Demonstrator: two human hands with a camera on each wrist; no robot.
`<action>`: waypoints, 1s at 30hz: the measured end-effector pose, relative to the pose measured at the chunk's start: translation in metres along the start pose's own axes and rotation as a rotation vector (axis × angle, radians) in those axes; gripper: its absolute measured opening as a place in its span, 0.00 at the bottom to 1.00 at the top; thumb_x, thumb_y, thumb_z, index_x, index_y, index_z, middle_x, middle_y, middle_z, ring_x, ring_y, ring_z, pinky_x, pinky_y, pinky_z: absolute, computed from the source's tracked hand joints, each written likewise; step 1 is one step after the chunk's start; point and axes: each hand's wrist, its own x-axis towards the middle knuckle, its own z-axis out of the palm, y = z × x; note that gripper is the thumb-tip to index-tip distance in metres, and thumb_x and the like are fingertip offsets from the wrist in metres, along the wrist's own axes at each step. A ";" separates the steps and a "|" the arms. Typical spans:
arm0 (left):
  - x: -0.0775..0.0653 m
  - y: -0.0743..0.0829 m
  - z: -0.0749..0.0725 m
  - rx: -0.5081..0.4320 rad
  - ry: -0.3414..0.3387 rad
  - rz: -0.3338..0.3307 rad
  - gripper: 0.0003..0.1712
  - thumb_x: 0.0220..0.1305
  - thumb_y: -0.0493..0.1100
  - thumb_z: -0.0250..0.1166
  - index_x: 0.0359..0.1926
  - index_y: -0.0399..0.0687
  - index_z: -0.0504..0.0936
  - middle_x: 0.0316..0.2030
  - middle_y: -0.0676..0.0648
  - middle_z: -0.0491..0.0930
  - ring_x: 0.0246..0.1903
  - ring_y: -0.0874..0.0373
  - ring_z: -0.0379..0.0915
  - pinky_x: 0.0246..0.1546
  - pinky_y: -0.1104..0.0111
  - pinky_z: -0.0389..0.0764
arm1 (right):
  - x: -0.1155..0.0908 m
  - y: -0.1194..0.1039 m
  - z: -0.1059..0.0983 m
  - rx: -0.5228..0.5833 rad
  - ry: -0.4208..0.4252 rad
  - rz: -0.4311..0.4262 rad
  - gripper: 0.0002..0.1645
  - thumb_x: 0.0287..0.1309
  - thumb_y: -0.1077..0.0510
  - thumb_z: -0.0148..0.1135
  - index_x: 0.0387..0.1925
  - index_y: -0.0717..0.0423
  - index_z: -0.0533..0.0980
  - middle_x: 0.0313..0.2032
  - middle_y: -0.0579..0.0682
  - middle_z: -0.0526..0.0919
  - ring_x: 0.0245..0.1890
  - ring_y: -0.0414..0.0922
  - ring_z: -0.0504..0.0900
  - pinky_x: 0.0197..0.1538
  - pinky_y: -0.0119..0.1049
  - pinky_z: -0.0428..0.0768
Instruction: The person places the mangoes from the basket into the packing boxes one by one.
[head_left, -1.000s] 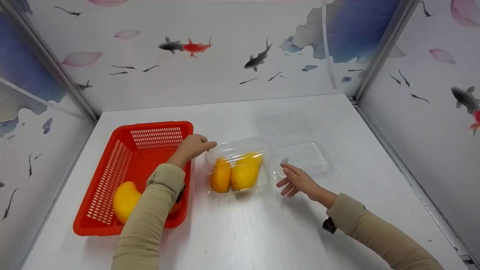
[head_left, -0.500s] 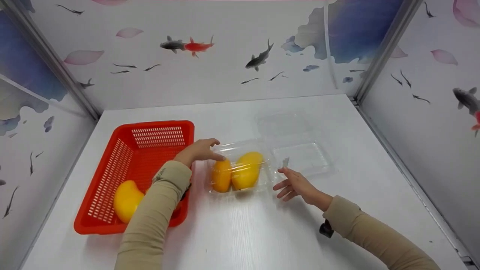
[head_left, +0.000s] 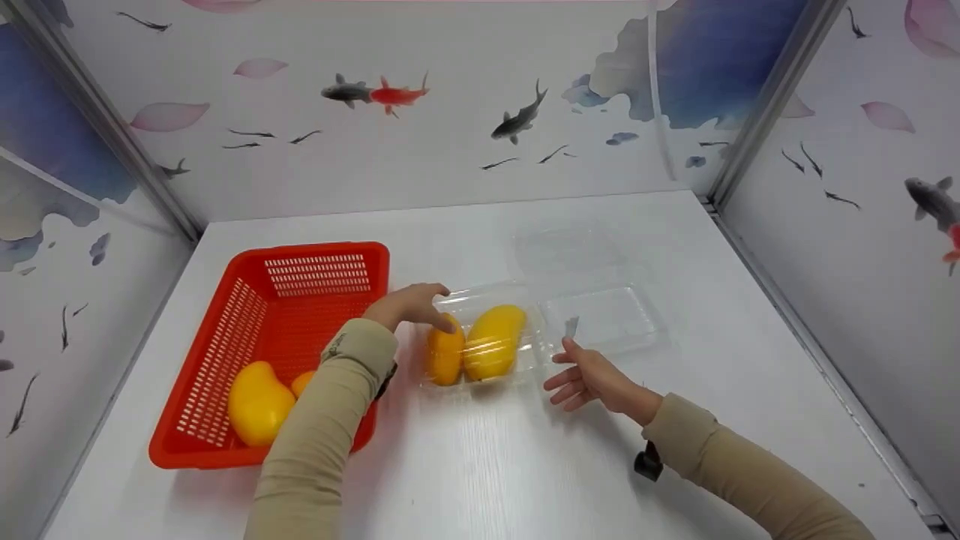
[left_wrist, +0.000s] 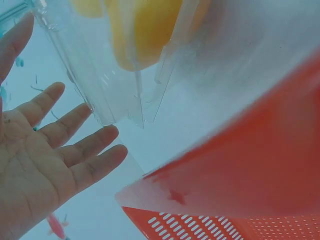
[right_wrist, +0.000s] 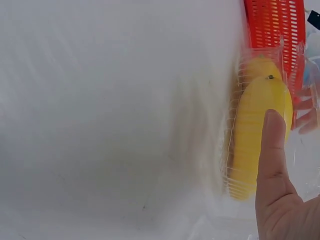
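Observation:
Two yellow mangoes, a narrower one (head_left: 445,358) on the left and a fuller one (head_left: 495,345) beside it, lie inside a clear plastic clamshell box (head_left: 529,354), its lid over them. At the box's back left is my left hand (head_left: 411,306), thumb over the lid and fingers spread; in the left wrist view the fingertips (left_wrist: 107,134) are right at the box's edge. My right hand (head_left: 596,379) hovers by the right side, fingers loosely extended and holding nothing. In the right wrist view its thumb (right_wrist: 272,145) overlaps the fuller mango.
A red plastic basket (head_left: 169,420) on the left holds a mango (head_left: 259,403) and part of another (head_left: 301,382), mostly behind the left sleeve. An opened clear box (head_left: 607,319) lies back right on the white table (head_left: 480,472). Printed panels stand around the table.
My left hand has moved right from the basket's edge onto the box's left side, its thumb coming over the lid. My right hand has shifted slightly left and down.

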 end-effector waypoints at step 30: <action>0.015 0.004 0.008 -0.065 0.101 -0.010 0.43 0.52 0.46 0.67 0.66 0.45 0.59 0.65 0.39 0.59 0.63 0.46 0.56 0.64 0.54 0.55 | 0.024 0.001 0.021 0.284 0.010 0.009 0.19 0.63 0.60 0.34 0.50 0.70 0.61 0.32 0.52 0.83 0.27 0.43 0.84 0.34 0.35 0.82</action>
